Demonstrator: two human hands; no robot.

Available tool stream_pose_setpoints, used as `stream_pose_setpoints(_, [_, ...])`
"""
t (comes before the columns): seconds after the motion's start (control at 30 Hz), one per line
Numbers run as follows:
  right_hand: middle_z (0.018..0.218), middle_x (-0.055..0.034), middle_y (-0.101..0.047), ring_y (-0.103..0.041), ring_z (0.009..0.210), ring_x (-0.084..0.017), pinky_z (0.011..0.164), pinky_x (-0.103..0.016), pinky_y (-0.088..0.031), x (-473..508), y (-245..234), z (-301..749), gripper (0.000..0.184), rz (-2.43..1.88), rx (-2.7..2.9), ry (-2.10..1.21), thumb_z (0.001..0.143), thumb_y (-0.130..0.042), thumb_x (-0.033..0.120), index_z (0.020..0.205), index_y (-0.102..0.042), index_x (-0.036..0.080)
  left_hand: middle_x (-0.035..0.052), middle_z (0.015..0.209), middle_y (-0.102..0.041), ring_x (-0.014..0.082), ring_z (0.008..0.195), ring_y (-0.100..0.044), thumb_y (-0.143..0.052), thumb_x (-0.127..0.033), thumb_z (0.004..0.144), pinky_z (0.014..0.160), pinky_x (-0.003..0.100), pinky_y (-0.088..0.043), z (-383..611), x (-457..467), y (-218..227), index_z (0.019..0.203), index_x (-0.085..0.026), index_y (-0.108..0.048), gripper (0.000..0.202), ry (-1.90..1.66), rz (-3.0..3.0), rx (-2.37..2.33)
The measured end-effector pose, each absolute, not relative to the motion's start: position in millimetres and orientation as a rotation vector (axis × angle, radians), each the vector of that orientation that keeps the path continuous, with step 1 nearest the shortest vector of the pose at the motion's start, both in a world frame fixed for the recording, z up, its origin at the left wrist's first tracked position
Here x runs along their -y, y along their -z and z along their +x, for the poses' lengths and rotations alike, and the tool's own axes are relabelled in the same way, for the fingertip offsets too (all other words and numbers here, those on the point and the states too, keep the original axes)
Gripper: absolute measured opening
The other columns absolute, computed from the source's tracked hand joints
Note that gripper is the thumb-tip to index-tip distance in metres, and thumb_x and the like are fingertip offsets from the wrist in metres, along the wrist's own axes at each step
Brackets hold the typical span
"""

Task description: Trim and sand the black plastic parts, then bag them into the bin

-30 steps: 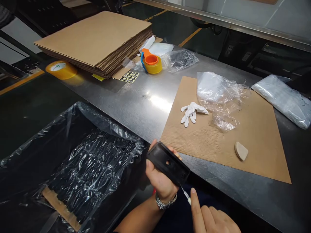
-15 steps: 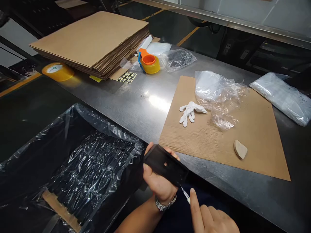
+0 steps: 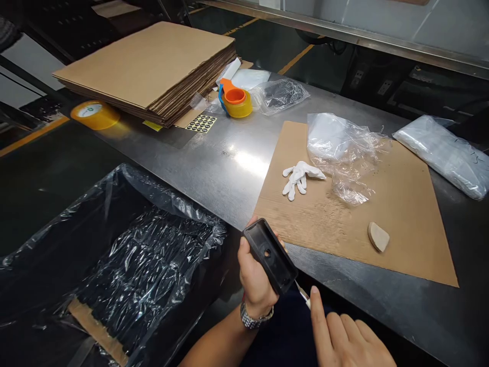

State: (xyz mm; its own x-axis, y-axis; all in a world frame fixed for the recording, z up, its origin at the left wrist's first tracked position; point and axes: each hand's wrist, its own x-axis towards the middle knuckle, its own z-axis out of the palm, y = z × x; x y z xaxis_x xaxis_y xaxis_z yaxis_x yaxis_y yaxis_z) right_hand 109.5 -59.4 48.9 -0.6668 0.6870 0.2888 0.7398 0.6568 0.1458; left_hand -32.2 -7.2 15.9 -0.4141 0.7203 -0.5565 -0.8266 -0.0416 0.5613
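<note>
My left hand (image 3: 255,278), a metal watch on its wrist, is closed around a black rectangular plastic case (image 3: 280,265). The case is hollow, its open side faces me, and a small round hole shows in its floor. My right hand (image 3: 344,331) grips a small knife (image 3: 303,294) with a thin blade and a white handle, index finger laid along it. The blade tip is at the lower right end of the case; whether it touches the edge I cannot tell. Most of the handle is hidden under my fingers.
A cardboard sheet (image 3: 405,219) on the metal table (image 3: 214,168) bears a white glove (image 3: 300,178), clear plastic bags (image 3: 340,142) and a beige block (image 3: 378,237). Cardboard stack (image 3: 153,66), tape dispenser (image 3: 237,102) and tape roll (image 3: 95,114) stand behind. A plastic-lined bin (image 3: 126,176) is at left.
My left hand has shifted slightly right and turned the case, so its hollow inside shows more clearly. The right hand with the knife has moved a little to the right.
</note>
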Motion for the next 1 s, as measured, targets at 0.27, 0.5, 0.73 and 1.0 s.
stream_pose_setpoints(0.27, [0.053, 0.0034, -0.045, -0.043, 0.043, -0.006, 0.047, -0.023, -0.032, 47.5, -49.2, 127.6, 0.038, -1.171, 2.688, 0.190, 0.089, -0.030, 0.007, 0.117, -0.057, 0.010, 0.0037, 0.067, -0.063, 0.0142, 0.051, -0.057, -0.038, -0.041, 0.086, 0.049, 0.024, -0.047, -37.8, 2.0, -15.5, 0.109, -0.019, -0.056, 0.037, -1.480, -0.206, -0.963])
stream_pose_setpoints(0.5, [0.058, 0.0020, -0.044, -0.046, 0.044, -0.007, 0.043, -0.019, -0.034, 49.5, -47.7, 137.0, 0.040, -1.183, 2.752, 0.099, 0.094, -0.025, 0.017, 0.126, -0.050, 0.015, 0.0035, 0.067, -0.062, 0.0132, 0.051, -0.055, -0.038, -0.041, 0.085, 0.049, 0.023, -0.045, -38.7, 2.2, -15.3, 0.111, -0.020, -0.056, 0.038, -1.400, -0.228, -0.878])
stream_pose_setpoints(0.73, [0.057, 0.0039, -0.045, -0.046, 0.043, -0.006, 0.044, -0.021, -0.034, 53.4, -47.8, 137.1, 0.032, -1.188, 2.746, 0.125, 0.094, -0.039, 0.027, 0.119, -0.056, 0.017, 0.0033, 0.069, -0.061, 0.0138, 0.053, -0.055, -0.037, -0.041, 0.086, 0.049, 0.023, -0.045, -39.4, 3.3, -17.2, 0.126, -0.023, -0.045, 0.045, -1.380, -0.163, -0.867])
stream_pose_setpoints(1.0, [0.056, 0.0038, -0.046, -0.046, 0.044, -0.006, 0.045, -0.022, -0.034, 54.6, -48.2, 135.5, 0.032, -1.197, 2.771, 0.164, 0.095, -0.036, 0.024, 0.117, -0.058, 0.016, 0.0024, 0.070, -0.061, 0.0140, 0.054, -0.056, -0.039, -0.044, 0.084, 0.049, 0.023, -0.045, -39.2, 6.3, -18.3, 0.129, -0.026, -0.042, 0.048, -1.389, -0.095, -0.912])
